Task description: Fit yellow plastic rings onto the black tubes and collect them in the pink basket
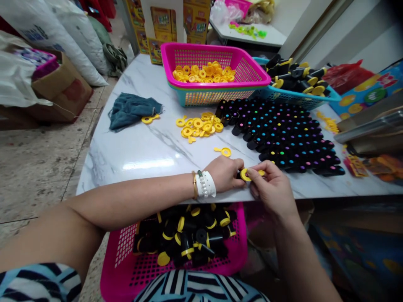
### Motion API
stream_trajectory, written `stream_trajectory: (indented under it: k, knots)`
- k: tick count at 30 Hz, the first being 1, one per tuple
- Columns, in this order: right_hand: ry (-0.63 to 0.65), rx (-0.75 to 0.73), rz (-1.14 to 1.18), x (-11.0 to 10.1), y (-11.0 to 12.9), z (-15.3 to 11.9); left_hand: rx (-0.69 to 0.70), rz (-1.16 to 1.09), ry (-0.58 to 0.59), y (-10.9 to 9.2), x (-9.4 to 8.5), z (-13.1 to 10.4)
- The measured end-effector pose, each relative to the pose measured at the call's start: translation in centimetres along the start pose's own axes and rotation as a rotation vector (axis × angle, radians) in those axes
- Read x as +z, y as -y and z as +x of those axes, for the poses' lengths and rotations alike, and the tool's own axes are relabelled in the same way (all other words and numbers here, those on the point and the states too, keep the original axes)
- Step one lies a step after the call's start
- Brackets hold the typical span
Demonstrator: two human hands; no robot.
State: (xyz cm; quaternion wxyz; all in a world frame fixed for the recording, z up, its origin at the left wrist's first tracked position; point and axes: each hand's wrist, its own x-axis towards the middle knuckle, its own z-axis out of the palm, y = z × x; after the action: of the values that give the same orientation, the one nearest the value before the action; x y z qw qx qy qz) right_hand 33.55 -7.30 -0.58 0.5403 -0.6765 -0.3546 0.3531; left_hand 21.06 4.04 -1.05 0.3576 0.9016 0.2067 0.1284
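Observation:
Close to the table's front edge, my left hand (223, 173) is closed around a small black piece, mostly hidden by the fingers. A yellow ring cap (244, 175) sits at the end of that black piece. My right hand (274, 188) pinches the cap, thumb on its face, with its tab showing by the fingers. Just beyond my left hand lies a loose yellow ring cap (226, 152), and farther back is a pile of yellow ring caps (201, 126). To the right stand packed rows of black pieces (283, 134) with coloured dots on top.
Below the table edge, a pink basket (108, 262) holds black pieces with yellow caps. Another pink basket (217, 86) with yellow caps stands at the back, beside a blue basket (332, 95) of capped pieces. A teal cloth (132, 110) lies left on the marble-patterned table (126, 153).

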Motion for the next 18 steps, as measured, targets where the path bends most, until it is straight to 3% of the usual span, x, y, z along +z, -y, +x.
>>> stream_trajectory:
  k: [8, 13, 18]
  knots:
    - [0.089, 0.099, 0.064, 0.0, 0.0, 0.3, 0.007, -0.039, -0.006, -0.2, -0.5, -0.1]
    - [0.106, 0.081, 0.082, 0.0, -0.4, 0.2, -0.189, -0.521, 0.213, -0.7, -1.1, 0.2]
    - [0.097, 0.100, 0.156, 0.1, -0.3, 0.3, -0.409, -0.881, 0.289, -0.9, -0.8, 1.1]
